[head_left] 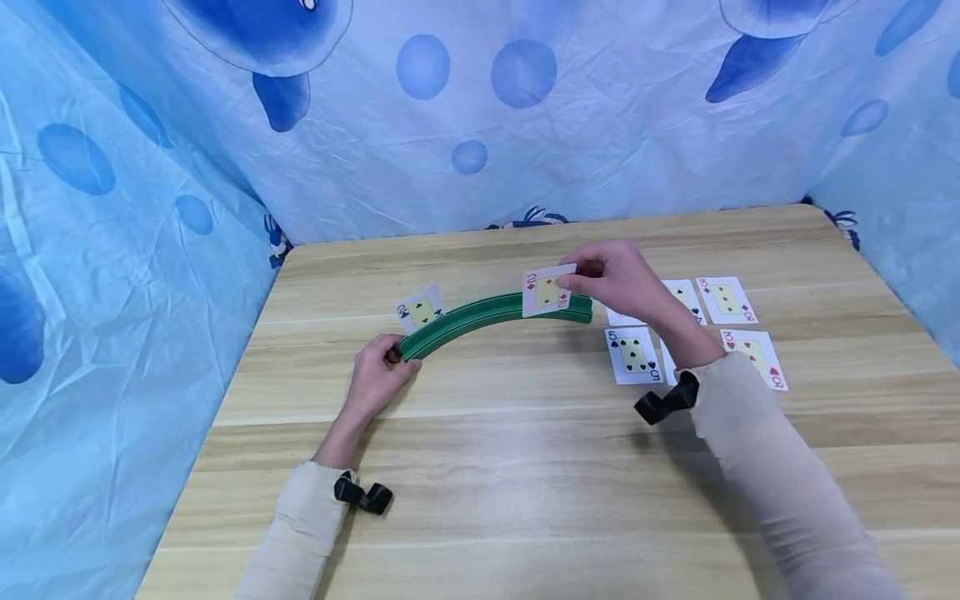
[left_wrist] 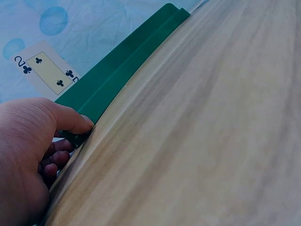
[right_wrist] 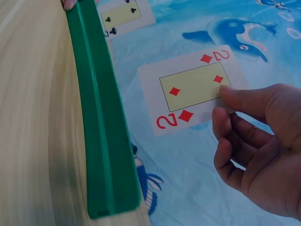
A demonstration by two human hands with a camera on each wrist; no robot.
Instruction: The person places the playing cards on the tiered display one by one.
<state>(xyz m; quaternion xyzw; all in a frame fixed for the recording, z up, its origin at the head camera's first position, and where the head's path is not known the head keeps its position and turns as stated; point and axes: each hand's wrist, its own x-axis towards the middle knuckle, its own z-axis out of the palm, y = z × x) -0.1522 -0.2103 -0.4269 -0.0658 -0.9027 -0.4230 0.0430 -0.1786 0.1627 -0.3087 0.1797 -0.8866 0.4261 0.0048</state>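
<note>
A curved green card holder [head_left: 480, 313] stands on the wooden table, its left end gripped between the thumb and fingers of my left hand [head_left: 377, 377]. A two of clubs [head_left: 422, 310] stands upright in the holder near that end, slightly tilted; it shows in the left wrist view too [left_wrist: 47, 70]. My right hand [head_left: 618, 279] pinches a two of diamonds [head_left: 542, 292] by its edge, thumb on the face. In the right wrist view this card [right_wrist: 188, 89] hangs beside the green holder [right_wrist: 101, 113], apart from it.
Several playing cards lie face up on the right, among them a five of spades [head_left: 633, 356], a three of diamonds [head_left: 726, 300] and a three of hearts [head_left: 753, 350]. My right forearm partly covers some. A blue patterned curtain [head_left: 480, 117] hangs behind the table [head_left: 487, 483].
</note>
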